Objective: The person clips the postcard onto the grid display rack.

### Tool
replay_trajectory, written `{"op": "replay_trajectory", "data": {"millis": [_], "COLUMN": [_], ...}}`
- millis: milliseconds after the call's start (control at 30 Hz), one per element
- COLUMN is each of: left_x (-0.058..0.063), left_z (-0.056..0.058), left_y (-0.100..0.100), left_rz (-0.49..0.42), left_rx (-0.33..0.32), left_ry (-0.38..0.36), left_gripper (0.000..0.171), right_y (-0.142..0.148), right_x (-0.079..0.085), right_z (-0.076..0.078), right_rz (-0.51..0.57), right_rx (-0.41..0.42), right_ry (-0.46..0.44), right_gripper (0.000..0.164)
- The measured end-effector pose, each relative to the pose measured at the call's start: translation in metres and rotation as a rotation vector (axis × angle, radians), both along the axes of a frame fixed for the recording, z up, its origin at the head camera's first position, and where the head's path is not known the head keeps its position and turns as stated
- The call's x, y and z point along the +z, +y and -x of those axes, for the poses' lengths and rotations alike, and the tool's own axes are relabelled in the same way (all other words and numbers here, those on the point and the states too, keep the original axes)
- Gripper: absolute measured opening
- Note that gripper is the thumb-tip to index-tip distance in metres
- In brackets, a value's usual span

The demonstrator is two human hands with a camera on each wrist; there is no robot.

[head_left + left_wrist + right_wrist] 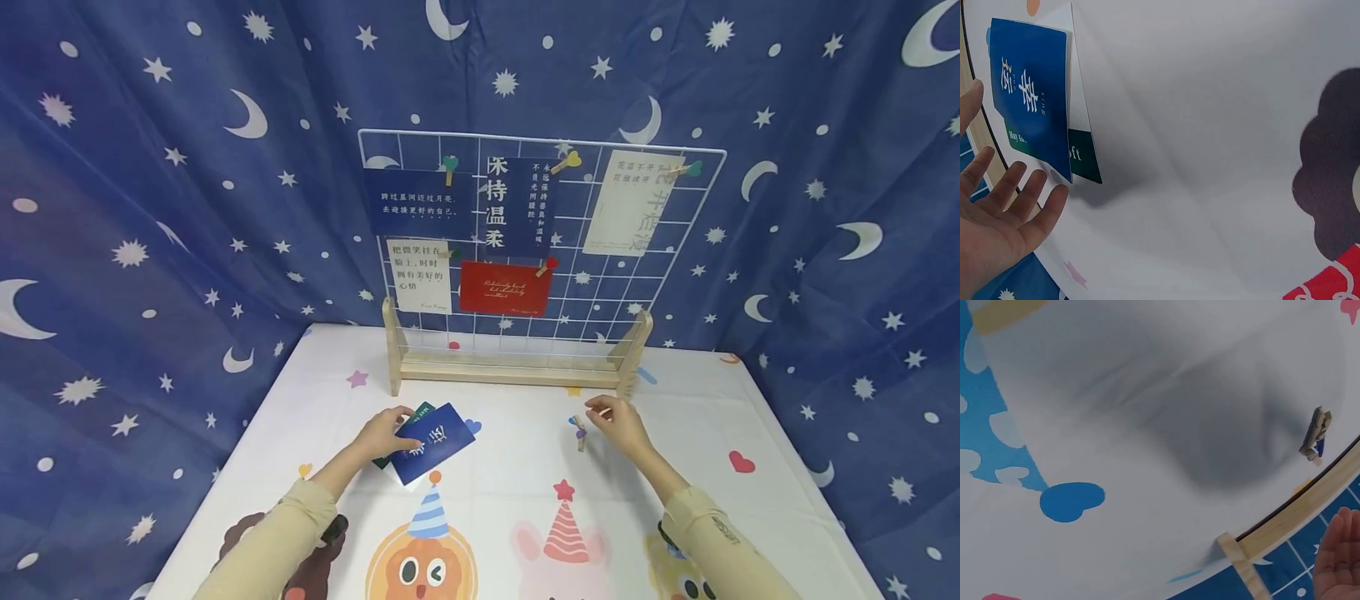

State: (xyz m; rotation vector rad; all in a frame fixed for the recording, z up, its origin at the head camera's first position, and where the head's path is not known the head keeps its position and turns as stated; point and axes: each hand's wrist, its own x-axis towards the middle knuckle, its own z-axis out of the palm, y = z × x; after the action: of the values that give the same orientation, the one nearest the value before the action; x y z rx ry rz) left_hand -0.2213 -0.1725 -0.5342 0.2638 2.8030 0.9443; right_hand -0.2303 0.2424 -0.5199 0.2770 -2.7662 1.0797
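Observation:
My left hand (387,433) is at the left edge of a small stack of cards, its fingers and thumb spread apart. On top lies a blue card (454,435) with white characters, and a dark green card (422,412) sticks out beneath it. In the left wrist view the blue card (1047,106) stands beyond the fingertips, overlapping the green and white card (1084,153). My right hand (621,423) is beside wooden clothespins (581,443) with small coloured hearts, its fingers loosely bent. The right wrist view shows its relaxed fingers (1342,540) apart from the clothespins (1316,434).
A white wire grid (592,292) stands in a wooden base (510,373) at the back of the table (510,517). Clipped on it are blue cards (420,221), white cards (622,200) and a red card (504,300). A blue starry curtain (187,250) hangs behind.

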Motion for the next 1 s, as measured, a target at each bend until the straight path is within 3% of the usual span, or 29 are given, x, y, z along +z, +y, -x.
{"op": "replay_trajectory", "data": {"millis": [467, 700, 733, 767, 867, 967, 1000], "left_x": [-0.009, -0.01, -0.013, -0.025, -0.031, -0.029, -0.017], "left_z": [0.005, 0.007, 0.008, 0.012, 0.013, 0.009, 0.004], "left_y": [0.007, 0.003, 0.002, -0.003, -0.006, -0.005, -0.001], "left_rz": [0.083, 0.138, 0.15, 0.159, 0.191, 0.189, 0.189], "left_rx": [0.009, 0.019, 0.011, -0.011, -0.027, 0.001, 0.025], "left_ry": [0.016, -0.042, -0.047, -0.023, -0.041, -0.078, -0.116], "left_gripper": [0.067, 0.072, 0.073, 0.075, 0.077, 0.075, 0.073], "right_y": [0.01, 0.015, 0.016, 0.016, 0.017, 0.017, 0.017], "right_x": [-0.011, -0.012, -0.012, -0.012, -0.012, -0.012, -0.013], "right_z": [0.004, 0.005, 0.005, 0.005, 0.004, 0.005, 0.005], "right_rz": [-0.027, -0.016, -0.016, -0.017, -0.021, -0.02, -0.02], "right_rx": [-0.057, -0.079, -0.079, -0.081, -0.082, -0.076, -0.075], "right_ry": [-0.057, -0.076, -0.076, -0.075, -0.075, -0.077, -0.077], "right_gripper": [0.016, 0.016, 0.015, 0.015, 0.015, 0.015, 0.015]}}
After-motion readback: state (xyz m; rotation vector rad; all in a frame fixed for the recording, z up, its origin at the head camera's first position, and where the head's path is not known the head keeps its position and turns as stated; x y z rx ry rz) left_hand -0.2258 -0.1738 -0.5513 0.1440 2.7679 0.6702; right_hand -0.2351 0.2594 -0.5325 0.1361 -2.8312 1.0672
